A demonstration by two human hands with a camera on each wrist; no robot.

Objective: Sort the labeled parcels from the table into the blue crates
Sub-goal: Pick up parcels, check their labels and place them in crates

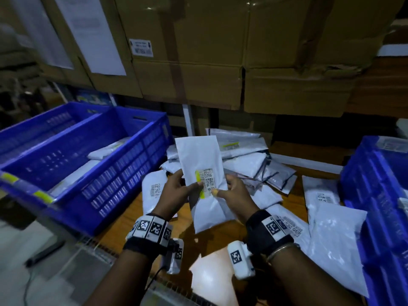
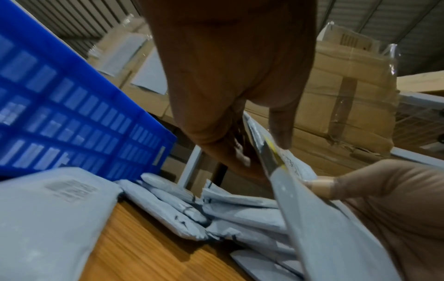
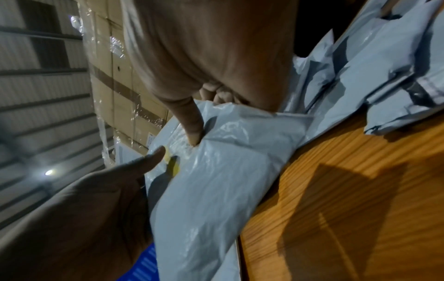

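Two forearms, each strapped with a marker-covered wristband (image 1: 152,228), reach up from the bottom of the head view and meet over the table. The left hand (image 1: 174,191) and right hand (image 1: 235,192) hold a white parcel (image 1: 202,160) upright between them, its barcode label (image 1: 208,180) with a yellow strip facing the camera. Both thumbs press on the front of the parcel at the label, left thumb at the yellow strip, right thumb just below the codes, while the other fingers of each hand curl behind the bag, pinching it from both sides. The left wrist view shows the parcel edge-on, the thumb on one face and the fingers (image 2: 240,152) behind it; the right wrist view shows the thumb (image 3: 192,123) pushed into the crinkled plastic.

Directly behind and beneath the held parcel, a heap of white parcels (image 1: 249,160) lies on the wooden table (image 1: 123,221), more of them spread to the right (image 1: 331,235) and one at the left hand's side (image 1: 153,188). On the left stand two blue crates side by side; the near one (image 1: 123,171) already holds several white parcels. Another blue crate (image 1: 379,195) stands at the right edge. Stacked cardboard boxes (image 1: 209,51) fill the background above the table.
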